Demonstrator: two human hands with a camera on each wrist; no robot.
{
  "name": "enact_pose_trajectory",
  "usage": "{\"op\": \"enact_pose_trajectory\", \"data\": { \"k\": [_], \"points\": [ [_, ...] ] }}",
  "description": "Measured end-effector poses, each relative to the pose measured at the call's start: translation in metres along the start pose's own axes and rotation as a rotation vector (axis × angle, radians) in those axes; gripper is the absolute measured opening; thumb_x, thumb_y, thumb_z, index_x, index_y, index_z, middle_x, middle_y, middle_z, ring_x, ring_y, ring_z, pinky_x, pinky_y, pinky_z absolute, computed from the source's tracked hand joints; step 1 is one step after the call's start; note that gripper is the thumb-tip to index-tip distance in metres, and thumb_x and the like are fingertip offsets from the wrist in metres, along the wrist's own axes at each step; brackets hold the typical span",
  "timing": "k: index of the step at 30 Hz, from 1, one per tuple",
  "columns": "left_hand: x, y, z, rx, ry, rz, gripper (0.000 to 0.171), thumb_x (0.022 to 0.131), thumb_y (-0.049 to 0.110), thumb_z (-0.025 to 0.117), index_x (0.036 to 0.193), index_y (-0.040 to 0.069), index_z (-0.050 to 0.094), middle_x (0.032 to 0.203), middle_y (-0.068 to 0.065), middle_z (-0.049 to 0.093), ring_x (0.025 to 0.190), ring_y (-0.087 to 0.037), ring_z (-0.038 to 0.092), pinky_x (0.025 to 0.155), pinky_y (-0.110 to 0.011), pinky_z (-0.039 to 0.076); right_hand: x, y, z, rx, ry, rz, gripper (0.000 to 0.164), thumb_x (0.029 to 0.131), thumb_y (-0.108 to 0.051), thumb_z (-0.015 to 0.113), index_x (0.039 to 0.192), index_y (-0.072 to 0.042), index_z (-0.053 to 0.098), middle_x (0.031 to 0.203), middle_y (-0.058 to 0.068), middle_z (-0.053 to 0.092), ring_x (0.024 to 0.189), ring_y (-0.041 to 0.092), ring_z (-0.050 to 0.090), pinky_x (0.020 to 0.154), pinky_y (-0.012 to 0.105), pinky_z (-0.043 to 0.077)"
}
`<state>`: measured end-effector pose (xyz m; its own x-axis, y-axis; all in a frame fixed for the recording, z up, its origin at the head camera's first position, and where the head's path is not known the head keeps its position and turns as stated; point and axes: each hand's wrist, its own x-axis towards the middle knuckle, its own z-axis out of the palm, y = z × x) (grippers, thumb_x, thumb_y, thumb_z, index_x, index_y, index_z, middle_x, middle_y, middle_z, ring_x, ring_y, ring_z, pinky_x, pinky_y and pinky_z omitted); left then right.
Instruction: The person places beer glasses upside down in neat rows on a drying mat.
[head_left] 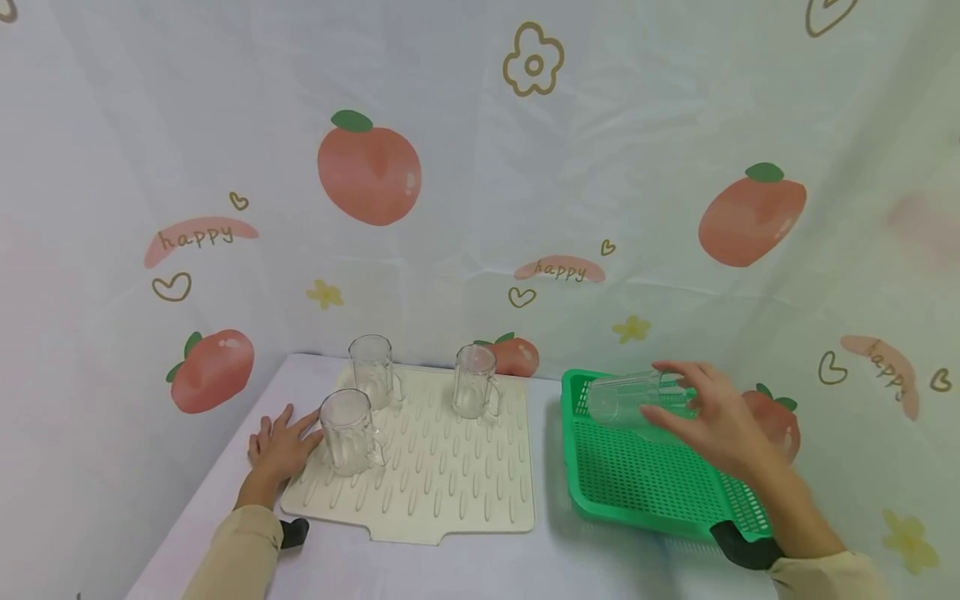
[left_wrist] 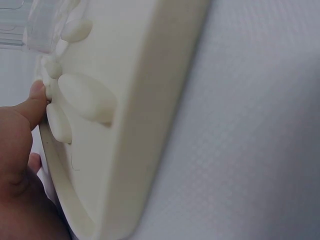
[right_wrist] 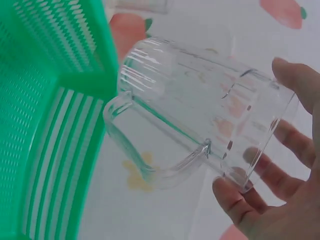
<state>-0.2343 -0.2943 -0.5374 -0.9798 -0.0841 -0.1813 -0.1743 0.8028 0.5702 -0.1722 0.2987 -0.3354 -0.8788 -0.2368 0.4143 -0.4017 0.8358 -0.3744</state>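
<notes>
My right hand (head_left: 716,421) grips a clear mug (head_left: 624,402) near its rim, thumb on one side and fingers on the other. The mug lies on its side in the air, over the back of a green basket (head_left: 572,467); its handle (right_wrist: 175,172) shows in the right wrist view. At the left, my left hand (head_left: 281,448) rests with spread fingers along the edge of a cream ridged drainer board (head_left: 450,483). Its fingertips are close to the nearest clear mug (head_left: 348,442) on that board. Two more, a back-left mug (head_left: 371,375) and a right-hand mug (head_left: 474,383), stand upright behind it.
The basket has slotted walls and sits to the right of the board on a white-covered table (head_left: 480,575). A printed fabric backdrop (head_left: 465,167) rises right behind both. The board has a short spout (head_left: 405,532) at its front edge.
</notes>
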Motion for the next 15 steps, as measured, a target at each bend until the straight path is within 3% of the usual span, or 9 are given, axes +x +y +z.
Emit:
{"op": "enact_pose_trajectory", "data": {
  "k": [6, 15],
  "points": [
    [0.000, -0.002, 0.001, -0.002, -0.002, -0.003, 0.058, 0.106, 0.036, 0.047, 0.155, 0.007, 0.036, 0.165, -0.032, 0.001, 0.149, -0.063, -0.016, 0.115, -0.077, -0.012, 0.005, -0.006, 0.011, 0.137, 0.077, 0.007, 0.055, 0.086, -0.019, 0.083, 0.136, -0.020, 0.061, 0.127, 0.009, 0.059, 0.107, -0.003, 0.054, 0.078, 0.012, 0.050],
    [0.002, -0.001, 0.002, 0.008, 0.010, -0.008, 0.058, 0.106, 0.035, 0.049, 0.154, 0.006, 0.038, 0.165, -0.032, 0.003, 0.149, -0.062, -0.015, 0.116, -0.077, -0.009, 0.014, -0.021, 0.034, 0.285, 0.126, -0.017, 0.056, 0.086, -0.008, 0.081, 0.137, -0.014, 0.060, 0.131, 0.010, 0.059, 0.113, -0.004, 0.056, 0.084, 0.010, 0.051]
  ]
}}
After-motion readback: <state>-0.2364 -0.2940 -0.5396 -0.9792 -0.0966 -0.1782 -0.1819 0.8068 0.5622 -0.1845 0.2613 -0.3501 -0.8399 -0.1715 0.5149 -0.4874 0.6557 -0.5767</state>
